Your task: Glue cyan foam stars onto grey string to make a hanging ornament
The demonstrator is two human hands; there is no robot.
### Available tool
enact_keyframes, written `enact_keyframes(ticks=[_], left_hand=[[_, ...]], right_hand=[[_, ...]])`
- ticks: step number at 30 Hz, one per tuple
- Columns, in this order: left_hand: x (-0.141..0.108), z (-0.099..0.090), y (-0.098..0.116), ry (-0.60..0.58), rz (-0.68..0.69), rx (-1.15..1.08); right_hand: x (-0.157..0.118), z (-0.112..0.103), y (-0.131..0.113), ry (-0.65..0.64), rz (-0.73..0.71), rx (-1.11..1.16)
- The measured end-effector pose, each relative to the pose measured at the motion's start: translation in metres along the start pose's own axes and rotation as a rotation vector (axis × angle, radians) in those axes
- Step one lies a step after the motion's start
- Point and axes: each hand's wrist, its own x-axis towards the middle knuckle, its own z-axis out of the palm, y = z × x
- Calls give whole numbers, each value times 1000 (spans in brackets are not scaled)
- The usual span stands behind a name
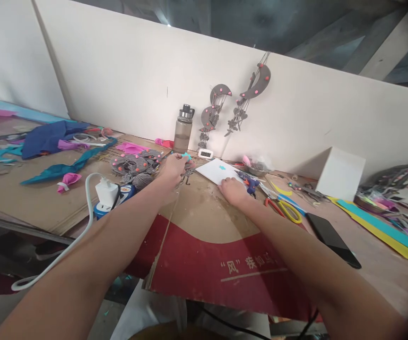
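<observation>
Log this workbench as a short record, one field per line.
Left hand: holds a turquoise piece at the fingertips
Right hand: rests on the near edge of a white board
On board: a turquoise cut-out
Beside right hand: a blue glue gun
Standing by the wall: a drink bottle, upright
Hanging on wall: grey crescent ornaments with pink dots
Right side of table: a dark phone

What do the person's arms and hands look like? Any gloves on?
The left arm and right arm are bare as far as they show, no sleeves in view. The left hand and right hand have no gloves; I see no watch.
</observation>
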Motion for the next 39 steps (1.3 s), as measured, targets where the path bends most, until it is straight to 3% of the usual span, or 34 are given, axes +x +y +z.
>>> enact_keyframes(ticks=[8,12,15,19,22,27,30,34,39], left_hand=[[2,-3,0,8,56,54],[4,-9,2,-59,56,55],[-2,-15,11,-269,66,42],[-15,-22,29,-587,87,112],[-24,-24,37,-732,67,146],[-29,-23,37,-892,24,209],[-30,-23,38,-892,52,271],[-27,-25,43,-827,136,401],[-20,-29,44,-618,292,437]], right_hand=[[-56,-16,-6,39,-143,-97],[-81,-30,-11,75,-161,12],[-79,-39,-16,167,-96,296],[-56,-49,-31,312,9,870],[-38,-54,-48,252,10,1266],[-21,-50,-70,166,-59,1689],[-17,-42,-74,180,12,1822],[-17,-32,-72,200,21,1805],[-17,-25,-70,220,26,1717]])
